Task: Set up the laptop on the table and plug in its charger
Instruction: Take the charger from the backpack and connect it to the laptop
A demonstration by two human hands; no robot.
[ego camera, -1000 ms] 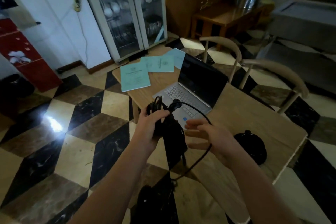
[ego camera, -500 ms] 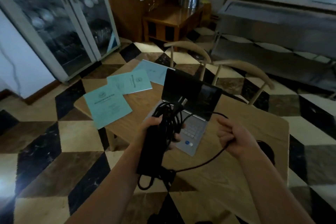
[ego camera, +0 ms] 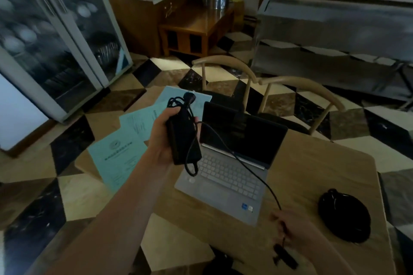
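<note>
On the light wooden counter [ego camera: 312, 163] the silver laptop [ego camera: 225, 169] already sits open. Left hand [ego camera: 163, 140] grips the black charger brick [ego camera: 182, 138]; right hand [ego camera: 290, 227] pinches its thin black cable [ego camera: 245, 163], unwinding; plugging in remains.

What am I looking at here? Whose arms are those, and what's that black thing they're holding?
There is no machine here, just a person wearing a camera on their head, so you see what they see, looking down at their own arms. The left hand holds a black charger brick with wire wrapped around it. The right hand pinches the charger's thin cable, which stretches between both hands. On the wooden table sits an open laptop with a dark screen, some light blue booklets, and a round black pouch.
</note>
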